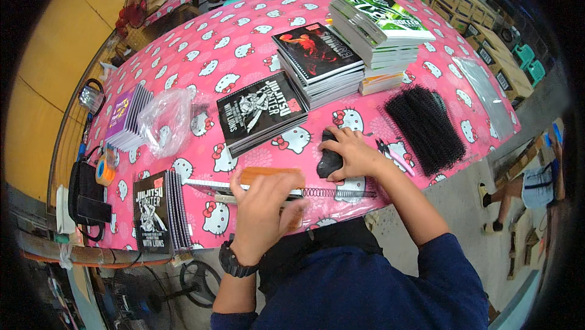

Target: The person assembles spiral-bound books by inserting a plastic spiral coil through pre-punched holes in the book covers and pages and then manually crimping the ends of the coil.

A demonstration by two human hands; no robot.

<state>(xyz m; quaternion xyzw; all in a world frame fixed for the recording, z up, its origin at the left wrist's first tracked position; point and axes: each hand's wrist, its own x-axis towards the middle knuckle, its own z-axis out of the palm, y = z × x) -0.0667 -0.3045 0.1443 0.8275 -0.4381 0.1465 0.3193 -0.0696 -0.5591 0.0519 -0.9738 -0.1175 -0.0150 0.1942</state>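
Observation:
My left hand [265, 208], a little blurred, grips a notebook [207, 189] held on edge by a brown wooden block [271, 178]. A thin black spiral binding coil [341, 193] runs out from the notebook's right end. The notebook's cover faces are hidden from me. My right hand [356, 156] is closed around a dark, rounded black object [329, 162] on the table, just beyond the coil; its kind is unclear. Close to my right wrist lie pink-handled pliers [399, 158].
Stacks of black-covered notebooks [262, 111] and green-covered notebooks [384, 19] stand ahead. A pile of black coils [425, 129] lies right. At left are bound notebooks [159, 211], purple books [127, 114], a clear plastic bag [166, 123], orange tape [105, 172] and a black pouch [88, 193].

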